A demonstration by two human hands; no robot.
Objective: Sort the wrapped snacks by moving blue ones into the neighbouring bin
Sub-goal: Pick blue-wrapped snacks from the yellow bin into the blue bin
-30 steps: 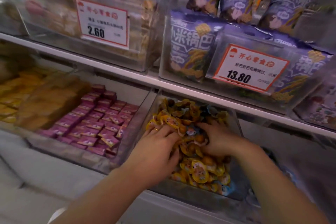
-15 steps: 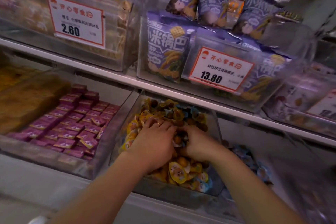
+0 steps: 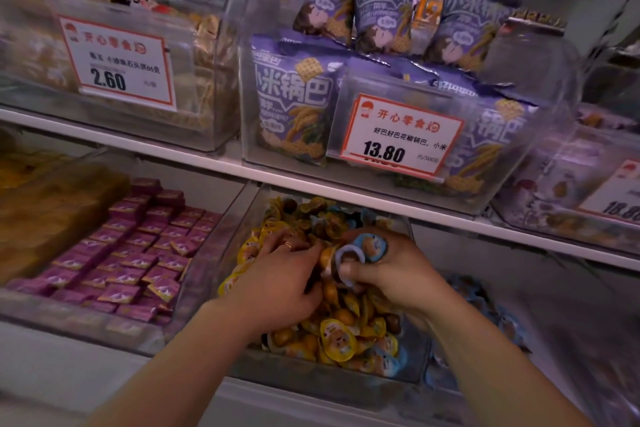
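A clear bin [image 3: 322, 381] on the lower shelf holds a heap of small wrapped snacks [image 3: 346, 333], mostly yellow with a few blue ones mixed in. My right hand [image 3: 391, 270] is over the middle of the heap and grips blue snacks [image 3: 367, 248] between thumb and fingers. My left hand [image 3: 280, 281], with a ring on one finger, lies palm down in the heap just to the left, its fingers dug among the yellow wrappers. The neighbouring bin [image 3: 485, 308] to the right holds blue snacks and looks blurred.
To the left stands a bin of purple wrapped squares [image 3: 135, 253]. The shelf edge [image 3: 346, 187] runs just above the snack bin. On it sit clear bins of purple bags [image 3: 298, 104] and price tags [image 3: 398, 135].
My right hand has lifted out of the heap with blue snacks in its grip. The view has shifted left and closer.
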